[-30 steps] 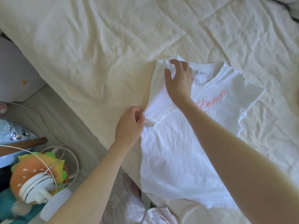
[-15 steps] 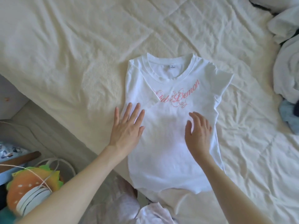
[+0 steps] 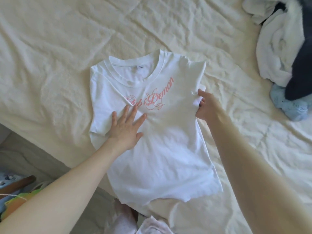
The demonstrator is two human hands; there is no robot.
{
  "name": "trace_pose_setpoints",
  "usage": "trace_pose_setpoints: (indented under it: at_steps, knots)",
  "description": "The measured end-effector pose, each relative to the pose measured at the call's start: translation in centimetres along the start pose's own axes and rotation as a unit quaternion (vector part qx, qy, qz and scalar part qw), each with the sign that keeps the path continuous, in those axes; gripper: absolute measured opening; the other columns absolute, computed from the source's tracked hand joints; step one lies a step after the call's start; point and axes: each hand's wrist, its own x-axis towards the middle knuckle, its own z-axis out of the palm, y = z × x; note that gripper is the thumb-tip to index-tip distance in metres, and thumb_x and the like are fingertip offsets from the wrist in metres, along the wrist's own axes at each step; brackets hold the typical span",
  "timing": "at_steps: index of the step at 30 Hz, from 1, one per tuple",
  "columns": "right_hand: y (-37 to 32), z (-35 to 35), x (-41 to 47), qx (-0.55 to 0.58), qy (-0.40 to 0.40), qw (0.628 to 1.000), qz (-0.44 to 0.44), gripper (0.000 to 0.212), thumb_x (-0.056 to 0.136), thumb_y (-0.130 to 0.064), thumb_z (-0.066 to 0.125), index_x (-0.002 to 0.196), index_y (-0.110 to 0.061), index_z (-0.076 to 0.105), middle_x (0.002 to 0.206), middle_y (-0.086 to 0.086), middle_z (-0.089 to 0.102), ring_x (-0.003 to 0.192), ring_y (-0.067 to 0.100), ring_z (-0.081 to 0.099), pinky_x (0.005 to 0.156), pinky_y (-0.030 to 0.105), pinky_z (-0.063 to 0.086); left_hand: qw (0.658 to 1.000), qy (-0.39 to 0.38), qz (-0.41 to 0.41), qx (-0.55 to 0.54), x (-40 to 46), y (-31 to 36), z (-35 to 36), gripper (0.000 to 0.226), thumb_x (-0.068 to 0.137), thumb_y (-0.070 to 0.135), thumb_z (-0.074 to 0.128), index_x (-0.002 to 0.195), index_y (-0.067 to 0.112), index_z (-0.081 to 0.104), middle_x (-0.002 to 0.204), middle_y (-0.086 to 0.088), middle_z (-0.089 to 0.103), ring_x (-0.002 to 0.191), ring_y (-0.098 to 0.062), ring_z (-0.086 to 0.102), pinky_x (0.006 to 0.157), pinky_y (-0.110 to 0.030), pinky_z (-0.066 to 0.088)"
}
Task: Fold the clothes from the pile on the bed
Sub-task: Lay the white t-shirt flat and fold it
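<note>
Two hands are on the white T-shirt (image 3: 157,149), and only one of them has a real grip. Your right hand (image 3: 206,107) pinches a bunch of fabric at the shirt's right edge, at the sleeve, thumb and fingers curled round the cloth; motion blur makes it hard to say how much cloth is gathered there. Your left hand (image 3: 125,128) lies flat on the chest of the shirt, fingers straight and spread, pressing just below and left of the pink lettering (image 3: 152,98), with the fingertips touching the start of the print.

The shirt lies face up on the bed (image 3: 50,56), collar away from you, hem toward you and hanging a little over the near edge. Its left sleeve looks already folded in over the body; the right side rises in a crease where you pinch it.

Well apart, at the far right of the bed, sits the pile of clothes (image 3: 278,48): white fabric, something dark navy over it, and a light blue piece below. Pale pink cloth (image 3: 125,222) shows at the bottom edge.
</note>
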Motion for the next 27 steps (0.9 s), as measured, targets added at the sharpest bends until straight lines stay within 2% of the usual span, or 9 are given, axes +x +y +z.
trace_pose_setpoints:
  at_steps: [2,6,11,13,16,18,21,25,27]
  knots:
    - [-0.4,0.1,-0.9,0.077,0.024,0.997,0.017,0.006,0.089,-0.013,0.059,0.092,-0.009,0.061,0.085,0.004,0.064,0.079,0.021,0.063,0.092,0.035,0.05,1.0,-0.019,-0.004,-0.012,0.2,0.1,-0.5,0.066,0.097,0.049,0.032,0.149,0.034,-0.005,0.155,-0.002,-0.027,0.144,-0.027,-0.018,0.113,-0.056,0.0]
    - [0.3,0.0,-2.1,0.173,0.12,0.969,-0.125,0.012,0.084,0.002,0.059,0.081,-0.011,0.058,0.075,0.003,0.057,0.066,0.017,0.055,0.059,0.028,0.049,0.999,-0.035,-0.018,-0.038,0.2,0.4,-0.8,0.065,0.097,0.045,0.035,0.149,0.036,-0.003,0.154,0.001,-0.029,0.143,-0.025,-0.02,0.113,-0.056,0.0]
    - [2.5,2.1,-3.4,-0.146,0.181,0.837,-0.495,0.011,0.081,0.007,0.058,0.09,0.003,0.063,0.096,0.01,0.057,0.089,0.016,0.055,0.075,0.016,0.042,0.972,0.138,-0.037,-0.187,0.6,0.5,-1.8,0.037,0.092,0.022,0.05,0.128,0.024,0.055,0.147,-0.006,0.04,0.135,-0.025,0.034,0.102,-0.037,0.031]
    - [4.8,2.0,-4.2,-0.335,0.057,0.71,-0.617,0.013,0.077,0.013,0.058,0.084,0.005,0.065,0.103,0.021,0.06,0.097,0.031,0.059,0.082,0.029,0.047,0.873,0.192,-0.12,-0.432,1.3,0.4,-3.1,0.023,0.092,0.012,0.049,0.106,0.018,0.067,0.102,-0.004,0.065,0.102,-0.026,0.058,0.08,-0.03,0.042]
    - [7.9,-0.1,-4.7,-0.61,-0.134,0.529,-0.575,0.013,0.079,0.004,0.065,0.09,0.0,0.07,0.115,0.018,0.063,0.118,0.036,0.054,0.099,0.047,0.042,0.652,0.149,-0.219,-0.711,2.9,0.4,-6.3,0.017,0.096,0.016,0.044,0.093,0.015,0.061,0.094,-0.006,0.065,0.081,-0.022,0.063,0.065,-0.028,0.05]
    - [9.3,-2.0,-4.9,-0.659,-0.163,0.503,-0.535,0.011,0.081,-0.004,0.068,0.092,-0.004,0.072,0.117,0.014,0.064,0.119,0.032,0.055,0.102,0.046,0.041,0.652,0.132,-0.21,-0.717,4.2,0.3,-7.9,0.021,0.098,0.025,0.043,0.089,0.017,0.06,0.095,-0.007,0.064,0.075,-0.019,0.063,0.064,-0.029,0.051]
    - [10.0,-3.5,-5.3,-0.56,-0.068,0.64,-0.522,0.006,0.082,-0.005,0.068,0.076,-0.005,0.069,0.081,0.007,0.068,0.075,0.028,0.065,0.069,0.03,0.05,0.726,0.115,-0.161,-0.659,6.3,0.9,-10.1,0.025,0.096,0.041,0.046,0.087,0.024,0.062,0.086,0.005,0.066,0.072,-0.009,0.063,0.06,-0.022,0.049]
    - [9.4,-2.5,-4.9,-0.281,0.019,0.945,-0.166,0.03,0.092,-0.022,0.055,0.063,-0.015,0.055,0.058,-0.002,0.048,0.057,0.015,0.045,0.058,0.021,0.036,0.822,0.065,-0.098,-0.557,8.8,2.4,-11.7,0.037,0.086,0.056,0.056,0.086,0.02,0.065,0.076,0.009,0.061,0.073,-0.008,0.058,0.066,-0.02,0.044]
    - [8.7,-1.3,-4.4,-0.067,0.008,0.997,-0.036,0.028,0.093,-0.022,0.055,0.065,-0.017,0.054,0.059,-0.002,0.049,0.059,0.014,0.045,0.06,0.024,0.039,0.842,0.067,-0.102,-0.525,9.8,3.4,-12.2,0.041,0.081,0.059,0.06,0.072,0.019,0.055,0.069,0.008,0.052,0.065,-0.008,0.051,0.061,-0.023,0.038]
